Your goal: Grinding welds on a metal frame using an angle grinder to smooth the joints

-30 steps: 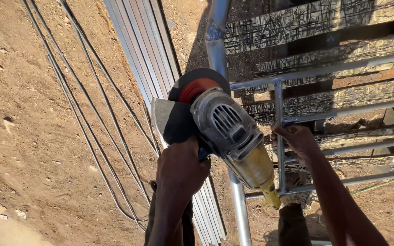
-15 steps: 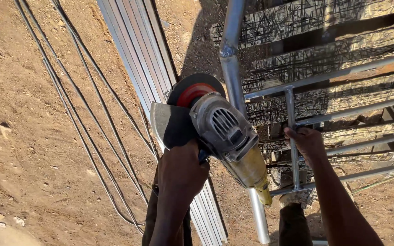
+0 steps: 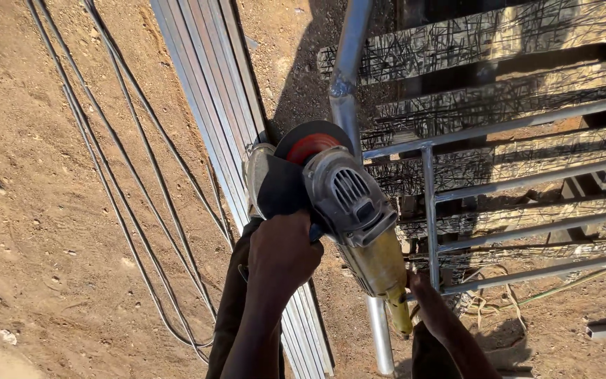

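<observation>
Lower now against the grey metal pipe frame [image 3: 346, 84], the yellow-bodied angle grinder with its red-hubbed disc [image 3: 345, 210] stays gripped by both hands, left [image 3: 282, 256] on the side handle, right [image 3: 426, 298] at its tail, no cut visible yet.

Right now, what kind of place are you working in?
Most likely an outdoor metalwork yard or building site: bare sandy ground, a stack of long metal bars, a welded metal frame, and an angle grinder in both hands.
</observation>
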